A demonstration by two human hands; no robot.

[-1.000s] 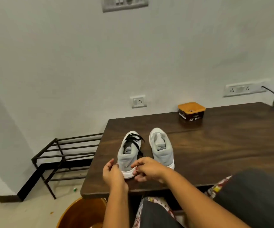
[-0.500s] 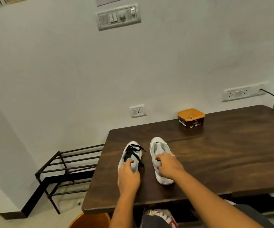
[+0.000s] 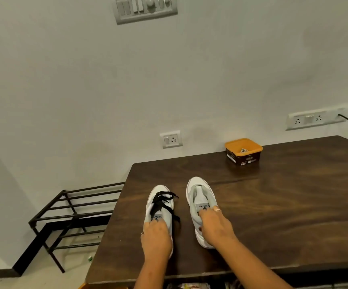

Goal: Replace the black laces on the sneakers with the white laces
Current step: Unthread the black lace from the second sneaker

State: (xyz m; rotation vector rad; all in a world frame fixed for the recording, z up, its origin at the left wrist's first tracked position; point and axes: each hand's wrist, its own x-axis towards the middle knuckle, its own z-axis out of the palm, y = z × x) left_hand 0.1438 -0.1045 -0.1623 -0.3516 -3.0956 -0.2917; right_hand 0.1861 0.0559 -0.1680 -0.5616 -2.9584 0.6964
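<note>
Your two sneakers stand side by side, toes towards the wall, on the near left part of the worktop (image 3: 273, 205), a dark brown board with a strong wavy wood grain. Both are low, rounded shoes of pale grey fabric with white soles. The left sneaker (image 3: 167, 207) carries the black laces (image 3: 161, 202), flat and loose, criss-crossed over the tongue with an end trailing down its right side onto the wood. The right sneaker (image 3: 192, 195) shows a bare tongue and open eyelets.

Your left hand (image 3: 156, 239) lies over the rear of the left sneaker, fingers curled down round its collar and grasping it. Your right hand (image 3: 216, 226), a ring on one finger, grasps the right sneaker the same way, fingertips hooked into the opening.

A second ago both hands met at the heel of the left sneaker by the worktop's near edge. Half a second ago each had taken its own shoe, and they hold that grip now with the gap between the shoes a little wider.

Each tongue bears a grey tag that seems to read "Velarto". At the back stands a squarish dark tub (image 3: 243, 158) with an orange lid; its label is too small to read.
</note>
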